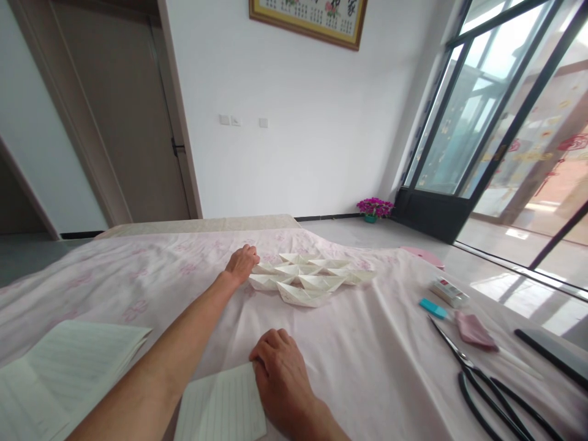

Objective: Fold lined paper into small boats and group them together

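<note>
Head view: white folded-paper boats (305,297) sit done, far middle, beside the curled left hand (243,262), while pale lined flat paper (221,407), no boat yet, lies near, left of the curled right hand (281,375); I can't tell either grip.

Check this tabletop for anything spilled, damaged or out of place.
Nothing looks spilled or plainly damaged. The paper boats sit grouped beside the left hand, and the scissors lie at the right. Only the tablecloth looks uneven, with wrinkles and folds.
</note>
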Tool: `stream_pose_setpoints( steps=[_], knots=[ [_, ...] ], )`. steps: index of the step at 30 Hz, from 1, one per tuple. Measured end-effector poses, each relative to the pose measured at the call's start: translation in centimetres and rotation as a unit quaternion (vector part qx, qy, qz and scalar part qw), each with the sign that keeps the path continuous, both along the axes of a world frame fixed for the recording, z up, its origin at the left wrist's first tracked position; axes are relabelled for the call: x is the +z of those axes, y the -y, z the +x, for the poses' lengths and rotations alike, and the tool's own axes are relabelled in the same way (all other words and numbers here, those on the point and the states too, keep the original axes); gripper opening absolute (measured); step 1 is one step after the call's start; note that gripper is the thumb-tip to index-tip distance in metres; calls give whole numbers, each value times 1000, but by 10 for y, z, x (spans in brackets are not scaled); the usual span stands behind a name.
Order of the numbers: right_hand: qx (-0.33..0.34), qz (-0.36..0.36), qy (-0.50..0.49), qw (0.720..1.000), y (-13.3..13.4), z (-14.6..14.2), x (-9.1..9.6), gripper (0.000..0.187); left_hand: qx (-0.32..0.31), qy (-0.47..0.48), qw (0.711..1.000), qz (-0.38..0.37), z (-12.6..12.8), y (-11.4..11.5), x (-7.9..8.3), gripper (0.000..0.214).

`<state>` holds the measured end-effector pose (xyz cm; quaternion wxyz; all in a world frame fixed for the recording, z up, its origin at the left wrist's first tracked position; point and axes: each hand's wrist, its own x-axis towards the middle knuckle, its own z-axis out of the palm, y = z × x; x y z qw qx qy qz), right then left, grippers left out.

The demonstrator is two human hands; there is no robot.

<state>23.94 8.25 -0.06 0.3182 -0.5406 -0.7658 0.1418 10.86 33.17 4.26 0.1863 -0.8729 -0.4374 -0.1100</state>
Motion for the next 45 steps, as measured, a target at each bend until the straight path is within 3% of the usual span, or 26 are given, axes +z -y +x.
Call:
stream_pose_setpoints(
  steps=[23,45],
  knots=[
    [-3,-2,1,1000,-2,1,-2,15,-72,-95,990,73,3,2,6,17],
    [-3,-6,8,1000,-3,1,-1,16,-87,-76,993,25,-5,1,12,14]
  ],
)
